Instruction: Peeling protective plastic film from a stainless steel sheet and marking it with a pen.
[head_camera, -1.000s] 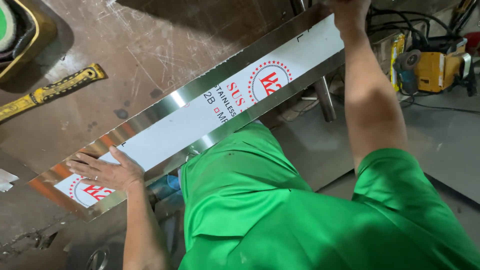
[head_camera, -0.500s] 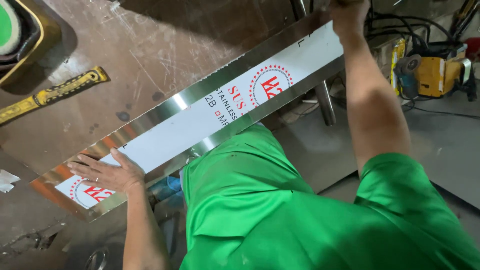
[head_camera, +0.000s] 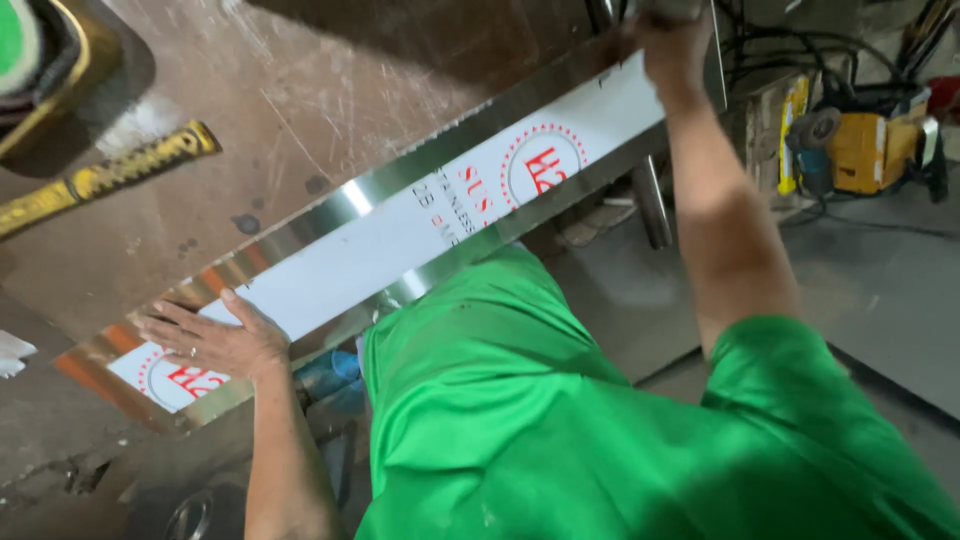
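Two hands are on one long, shiny stainless-steel strip with a white protective film and red round markings (head_camera: 400, 235), which lies slantwise across the scratched brown metal worktop (head_camera: 330, 90). At the strip's near, lower end the left hand (head_camera: 215, 340) presses flat on the film, fingers spread apart, clamping nothing, only bearing down. At the strip's far, upper end the right hand (head_camera: 665, 35) sits at the picture's top edge; whether that grip is closed round the strip or merely resting on it cannot be told. By the look of it, the strip is laid and steadied but unworked: film on, edges clean, no cut or bend showing. Beyond the strip from the person lies a yellow toothed bar (head_camera: 110, 175). Past the strip's far end, a yellow power tool (head_camera: 860, 150) rests on the grey floor.
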